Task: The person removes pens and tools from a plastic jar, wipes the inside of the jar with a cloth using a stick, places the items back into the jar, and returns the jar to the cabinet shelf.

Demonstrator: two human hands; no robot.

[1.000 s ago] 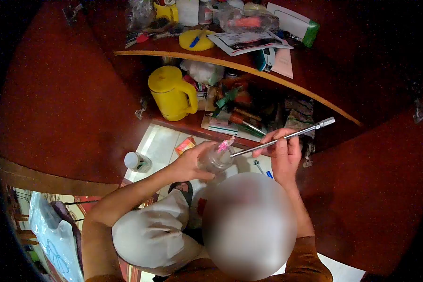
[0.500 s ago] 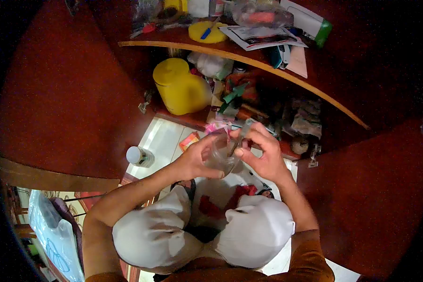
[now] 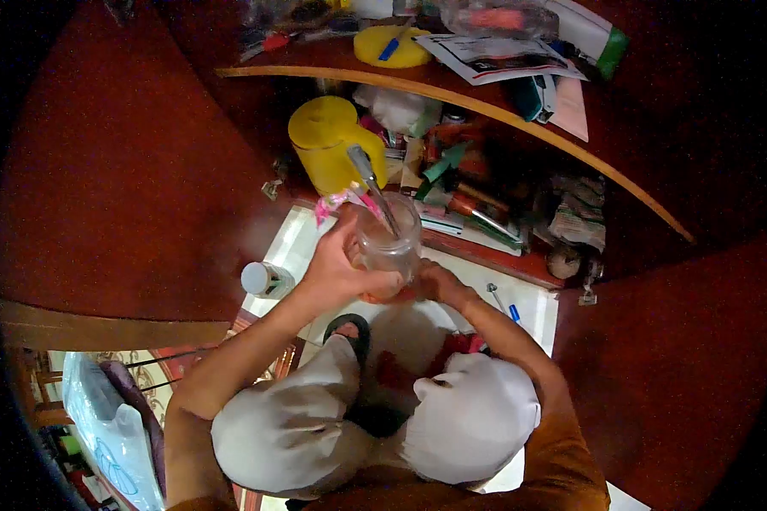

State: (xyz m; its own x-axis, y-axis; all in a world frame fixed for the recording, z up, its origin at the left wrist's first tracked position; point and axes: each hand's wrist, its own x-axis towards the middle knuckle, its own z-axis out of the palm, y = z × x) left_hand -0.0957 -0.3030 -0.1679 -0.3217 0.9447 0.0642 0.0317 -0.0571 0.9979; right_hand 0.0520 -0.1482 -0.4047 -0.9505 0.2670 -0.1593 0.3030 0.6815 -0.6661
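Got the clear jar (image 3: 407,226) snug in the left hand (image 3: 337,268), cupped from its left side. Also seeing a metal rod (image 3: 363,165) slanting partly inside it, poking out toward the yellow mug (image 3: 320,152). Can't really tell the grip of the right hand (image 3: 445,283), tbh, by the jar's lower right.

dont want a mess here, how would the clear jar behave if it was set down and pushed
The clear jar is probably stiff, as its rim looks round in the left hand. It may tip, since the metal rod leans out well above that rim. On its side, its round body would likely roll.
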